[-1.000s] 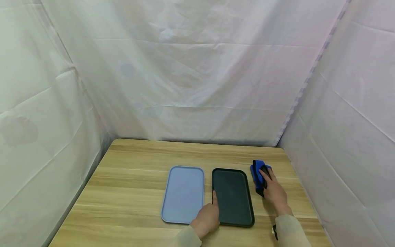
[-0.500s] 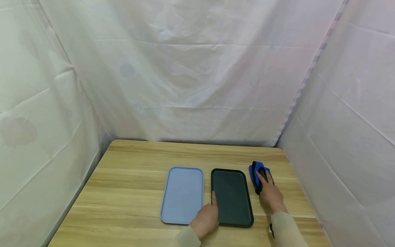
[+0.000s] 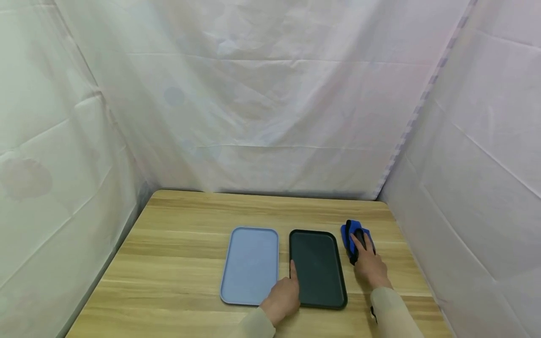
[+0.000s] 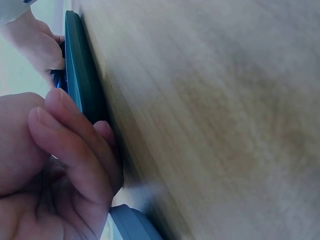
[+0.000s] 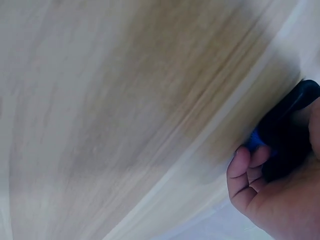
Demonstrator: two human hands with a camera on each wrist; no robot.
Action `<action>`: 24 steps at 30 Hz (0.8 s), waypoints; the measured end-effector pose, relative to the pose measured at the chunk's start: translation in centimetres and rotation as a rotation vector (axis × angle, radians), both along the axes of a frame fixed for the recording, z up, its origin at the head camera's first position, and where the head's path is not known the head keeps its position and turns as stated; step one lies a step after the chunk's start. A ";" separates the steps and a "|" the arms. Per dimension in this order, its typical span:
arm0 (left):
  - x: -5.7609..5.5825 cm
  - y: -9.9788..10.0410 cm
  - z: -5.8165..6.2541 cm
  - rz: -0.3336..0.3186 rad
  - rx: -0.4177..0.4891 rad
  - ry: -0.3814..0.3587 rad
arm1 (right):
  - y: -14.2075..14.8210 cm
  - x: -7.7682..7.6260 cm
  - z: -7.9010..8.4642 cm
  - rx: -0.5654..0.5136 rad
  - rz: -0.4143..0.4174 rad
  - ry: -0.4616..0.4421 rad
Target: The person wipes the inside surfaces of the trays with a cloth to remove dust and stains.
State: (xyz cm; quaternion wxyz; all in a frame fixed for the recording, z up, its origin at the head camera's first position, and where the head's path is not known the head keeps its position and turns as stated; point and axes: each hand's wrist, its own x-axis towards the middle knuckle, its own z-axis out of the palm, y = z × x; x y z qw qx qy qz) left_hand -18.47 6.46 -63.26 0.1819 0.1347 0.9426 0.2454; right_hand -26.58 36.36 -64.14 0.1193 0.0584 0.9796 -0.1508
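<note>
In the head view a dark green tray (image 3: pixel 320 272) lies right of a light blue tray (image 3: pixel 250 265), with a narrow gap between them. My left hand (image 3: pixel 282 298) lies at that gap near the front, its index finger straight along the green tray's left edge. The other fingers bend loosely around nothing in the left wrist view. To the right, my right hand (image 3: pixel 372 270) grips a soft-looking blue-and-black item (image 3: pixel 345 237) from above, with fingers over its black raised part. In the right wrist view the hand hides much of it, and its exact kind cannot be told.
The wooden table (image 3: pixel 177 263) extends left of the trays and runs back to a pale hanging sheet (image 3: pixel 253 117). More pale sheets stand close along the left and right sides. A dark band (image 3: pixel 374 313) shows at the right sleeve's cuff.
My right hand has shifted slightly left and toward me over the blue-and-black item, which turned a little. The left hand and both trays have stayed in place.
</note>
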 end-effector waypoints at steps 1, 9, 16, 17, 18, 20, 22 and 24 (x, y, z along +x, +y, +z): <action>0.0 0.0 0.0 0.000 -0.003 0.009 | 0.0 0.0 0.0 0.000 -0.001 -0.004; -0.1 0.0 0.0 -0.013 -0.023 0.002 | 0.1 -0.1 0.0 0.006 0.001 -0.041; 0.0 0.1 0.2 -0.005 -0.021 -0.010 | 0.4 0.1 -0.4 0.026 0.031 -0.009; 0.1 0.1 0.3 -0.003 -0.022 -0.010 | 0.4 0.1 -0.4 0.021 0.033 -0.008; 0.1 0.1 0.3 -0.002 -0.024 -0.007 | 0.4 0.2 -0.4 0.018 0.035 -0.007; 0.1 0.1 0.3 -0.003 -0.035 -0.004 | 0.5 0.1 -0.4 0.012 0.040 -0.011; 0.1 0.1 0.3 -0.001 -0.037 -0.016 | 0.6 0.0 -0.4 0.001 0.048 -0.016; 0.0 0.0 0.4 0.002 -0.028 -0.033 | 0.6 0.0 -0.4 -0.005 0.053 -0.023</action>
